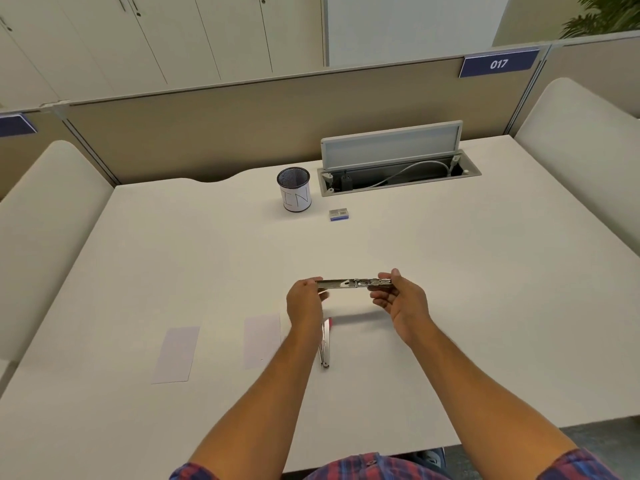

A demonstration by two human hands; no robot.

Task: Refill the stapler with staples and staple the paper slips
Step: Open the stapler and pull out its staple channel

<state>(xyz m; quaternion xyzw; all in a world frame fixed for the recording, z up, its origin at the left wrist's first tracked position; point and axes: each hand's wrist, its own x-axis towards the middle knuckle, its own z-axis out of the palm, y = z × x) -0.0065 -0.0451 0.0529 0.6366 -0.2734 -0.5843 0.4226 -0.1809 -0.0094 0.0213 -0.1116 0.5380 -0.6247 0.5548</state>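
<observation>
Both hands hold a long silver metal stapler magazine (355,284) horizontally above the white desk (450,271), near its front centre. The left hand (304,303) grips the left end of the magazine, fingers curled round it. The right hand (398,299) pinches the right end between thumb above and fingers below. A second silver stapler part with a red tip (326,344) lies on the desk just beside the left forearm, below the held magazine. Two pale rectangular paper slips (176,355) lie flat on the desk to the left, set apart from each other. A small blue-and-grey staple box (339,214) rests further back, beside a black mesh pen cup with a white label (294,189).
</observation>
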